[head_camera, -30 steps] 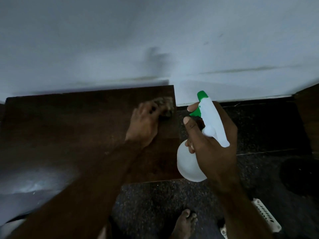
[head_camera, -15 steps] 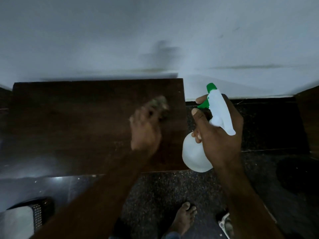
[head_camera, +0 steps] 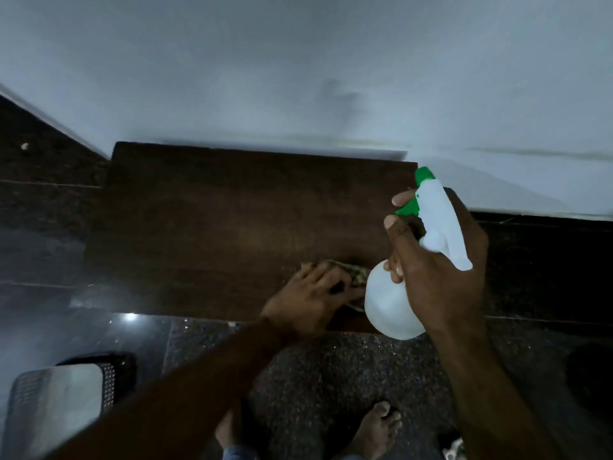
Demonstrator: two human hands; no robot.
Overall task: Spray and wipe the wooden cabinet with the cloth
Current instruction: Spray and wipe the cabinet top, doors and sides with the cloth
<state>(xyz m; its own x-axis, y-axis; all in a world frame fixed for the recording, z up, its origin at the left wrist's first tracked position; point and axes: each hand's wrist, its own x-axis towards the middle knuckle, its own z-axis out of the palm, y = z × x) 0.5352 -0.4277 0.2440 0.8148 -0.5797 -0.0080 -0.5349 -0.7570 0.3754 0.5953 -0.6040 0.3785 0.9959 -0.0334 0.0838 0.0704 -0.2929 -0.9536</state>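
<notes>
The left hand (head_camera: 313, 298) lies flat on top of the wooden cabinet (head_camera: 232, 227), near its front edge. Its fingers are spread and press down on a cloth (head_camera: 356, 273). Most of the cloth is hidden under the hand, and only a speckled bit sticks out past the fingertips.

The right hand (head_camera: 434, 270) is just to the right of the left hand and higher up. It is wrapped tight around the neck of a spray bottle (head_camera: 391, 307). The bottle is white with a green nozzle (head_camera: 423, 175) that points away from the person, toward the wall (head_camera: 298, 61). One finger rests on the green trigger (head_camera: 408, 209).

Below both hands are two bare feet (head_camera: 374, 429) on the dark speckled floor (head_camera: 331, 370). Far to the left of the left hand sits a dark mesh thing (head_camera: 63, 393) on the floor.
</notes>
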